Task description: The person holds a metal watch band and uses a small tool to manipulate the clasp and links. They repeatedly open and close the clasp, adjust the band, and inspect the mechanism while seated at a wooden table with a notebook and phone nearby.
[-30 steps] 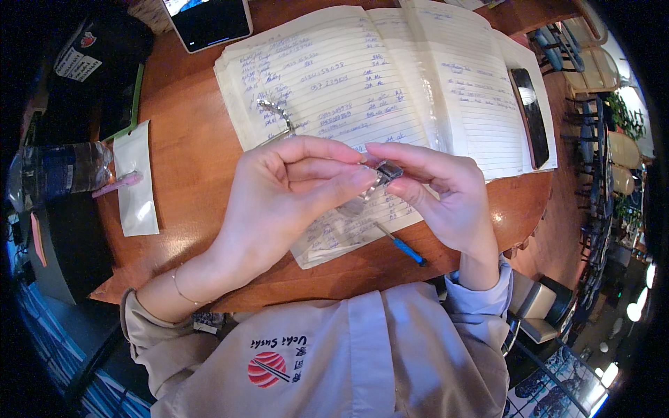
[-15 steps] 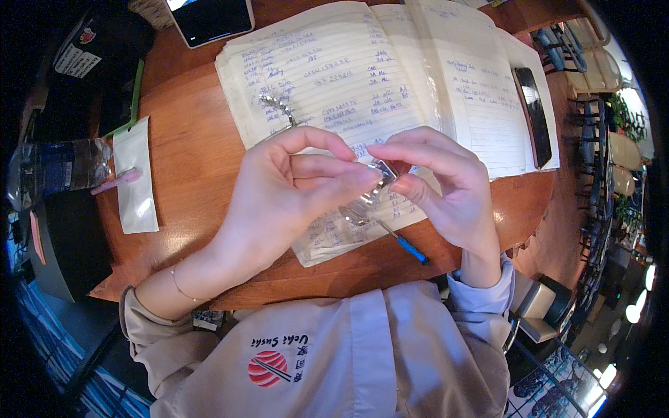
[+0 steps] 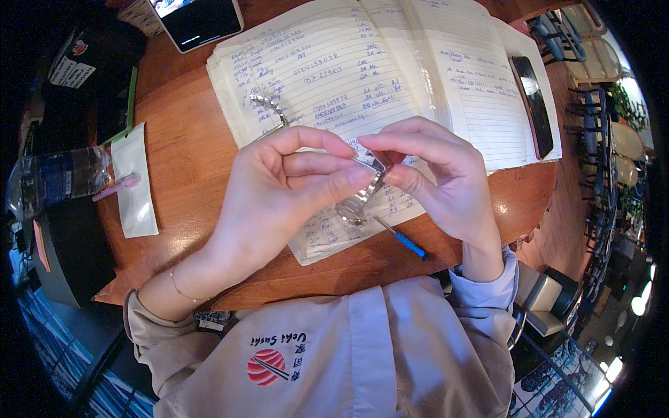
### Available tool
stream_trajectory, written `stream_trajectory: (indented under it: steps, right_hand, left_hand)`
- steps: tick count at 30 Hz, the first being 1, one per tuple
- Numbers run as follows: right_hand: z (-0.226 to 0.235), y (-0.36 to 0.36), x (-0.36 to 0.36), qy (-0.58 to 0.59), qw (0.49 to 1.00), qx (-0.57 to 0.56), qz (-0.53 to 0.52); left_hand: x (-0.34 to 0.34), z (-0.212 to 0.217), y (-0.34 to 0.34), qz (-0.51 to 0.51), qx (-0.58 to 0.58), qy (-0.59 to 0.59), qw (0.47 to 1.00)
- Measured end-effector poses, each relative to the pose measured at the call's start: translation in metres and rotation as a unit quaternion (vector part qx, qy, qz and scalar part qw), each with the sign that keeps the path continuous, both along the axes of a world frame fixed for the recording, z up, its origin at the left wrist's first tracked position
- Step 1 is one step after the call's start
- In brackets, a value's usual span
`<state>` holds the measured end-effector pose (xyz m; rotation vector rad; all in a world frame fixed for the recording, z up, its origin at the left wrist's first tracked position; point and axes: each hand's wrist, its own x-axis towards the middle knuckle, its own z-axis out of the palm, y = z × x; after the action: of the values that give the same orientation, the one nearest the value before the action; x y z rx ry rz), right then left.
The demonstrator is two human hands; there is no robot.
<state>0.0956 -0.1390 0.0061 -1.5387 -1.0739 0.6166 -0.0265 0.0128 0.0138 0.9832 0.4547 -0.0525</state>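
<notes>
Over the open notebook (image 3: 327, 73) I hold a silver metal-link watch band (image 3: 355, 207) between both hands. My left hand (image 3: 279, 188) pinches it with thumb and forefinger. My right hand (image 3: 442, 174) grips the same upper part, around what looks like the clasp, and the linked lower part hangs down toward the paper. Fingers hide some of the upper part. Behind my left hand lies another stretch of silver links (image 3: 268, 104) on the page, partly covered by that hand. A small screwdriver with a blue handle (image 3: 410, 245) lies below my right hand, its shaft pointing toward the band.
A dark phone (image 3: 532, 108) lies on the notebook's right page. At the upper left is a tablet-like device (image 3: 202, 24). A clear plastic bottle (image 3: 59, 177), a white packet (image 3: 136, 202) and a pink object (image 3: 118, 187) are at the left of the wooden table (image 3: 181, 146).
The upper part of the band has tilted a little between my fingers, showing more of its flat metal piece. Both hands keep their grip; the whole view has shifted slightly.
</notes>
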Motion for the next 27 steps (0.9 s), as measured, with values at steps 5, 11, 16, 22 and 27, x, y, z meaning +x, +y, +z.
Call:
stream_trajectory:
  steps: [5, 11, 16, 22, 27]
  right_hand:
    - [-0.0018, -0.0017, -0.0007, 0.006, 1.000, 0.009, 0.001]
    - [-0.0052, 0.0006, -0.0005, 0.042, 0.999, 0.018, -0.004]
    - [-0.0094, 0.0008, -0.0020, 0.053, 0.998, 0.029, -0.015]
    - [-0.0092, 0.0024, -0.0030, 0.051, 0.998, 0.034, -0.021]
    - [-0.0082, 0.0032, -0.0042, 0.053, 0.998, 0.035, -0.031]
  left_hand:
    - [-0.0011, 0.0008, -0.0030, 0.006, 0.032, -0.007, 0.999]
    - [-0.0033, -0.0015, -0.0020, 0.005, 0.034, 0.006, 0.999]
    - [-0.0039, -0.0021, -0.0038, 0.018, 0.004, 0.024, 1.000]
    - [-0.0044, -0.0047, -0.0002, -0.002, -0.025, 0.054, 0.998]
    - [-0.0035, -0.0052, 0.0012, -0.012, -0.058, 0.089, 0.994]
